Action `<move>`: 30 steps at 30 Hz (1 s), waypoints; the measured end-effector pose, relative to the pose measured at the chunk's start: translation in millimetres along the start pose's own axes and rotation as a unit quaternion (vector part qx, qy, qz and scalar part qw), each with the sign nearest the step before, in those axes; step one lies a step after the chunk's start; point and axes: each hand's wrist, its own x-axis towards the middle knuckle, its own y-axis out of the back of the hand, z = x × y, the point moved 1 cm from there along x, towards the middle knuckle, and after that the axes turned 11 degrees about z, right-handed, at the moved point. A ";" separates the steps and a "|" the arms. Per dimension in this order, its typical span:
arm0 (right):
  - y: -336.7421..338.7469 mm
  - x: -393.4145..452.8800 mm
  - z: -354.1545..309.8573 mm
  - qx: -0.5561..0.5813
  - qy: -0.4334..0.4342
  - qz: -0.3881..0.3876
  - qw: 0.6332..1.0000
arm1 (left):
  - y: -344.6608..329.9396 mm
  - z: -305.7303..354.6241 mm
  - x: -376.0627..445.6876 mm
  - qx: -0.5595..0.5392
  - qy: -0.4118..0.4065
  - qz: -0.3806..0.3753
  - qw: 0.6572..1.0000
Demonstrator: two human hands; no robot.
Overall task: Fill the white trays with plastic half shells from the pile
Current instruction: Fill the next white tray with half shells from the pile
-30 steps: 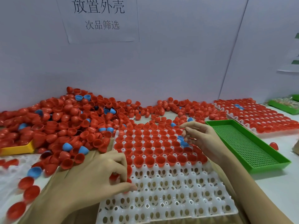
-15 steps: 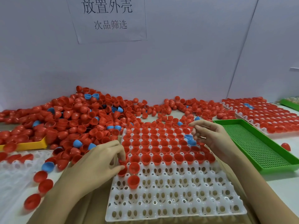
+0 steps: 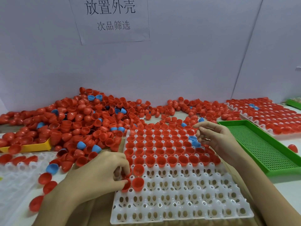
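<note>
Head view. Since the earlier frame, the left hand (image 3: 97, 175) is working one row nearer the person along the left edge of the white moulded plastic tray (image 3: 182, 207), where two more red cups are now standing. Its thumb and fingers are pinching a small stack of red plastic half shells (image 3: 127, 183) at the rim, just beside a seated red shell (image 3: 138, 184). The right hand (image 3: 216, 138) is hovering over the tray's far right corner with fingers curled; whether it is holding anything cannot be told. The far rows are sitting filled, the near rows lying open. The loose pile of red and blue shells (image 3: 78, 121) is lying behind and to the left. The shells are looking light, thin, smooth and rigid, nesting readily; the rim is probably offering the surest hold, mouth up.
</note>
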 end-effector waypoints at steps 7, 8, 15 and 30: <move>2.4 2.6 2.6 0.000 -0.004 0.003 1.000 | 6.5 -5.8 -1.4 -0.078 0.029 0.014 0.996; 1.9 2.5 2.5 0.000 -0.003 0.003 1.000 | 7.9 -6.5 -0.8 -0.086 0.037 0.014 0.995; -1.3 0.5 2.1 0.000 0.003 0.002 1.000 | 5.2 -18.2 9.2 -0.117 0.096 0.197 0.969; -0.3 0.3 1.8 0.018 0.002 -0.002 1.000 | 12.7 -101.6 108.7 0.305 0.163 0.079 0.935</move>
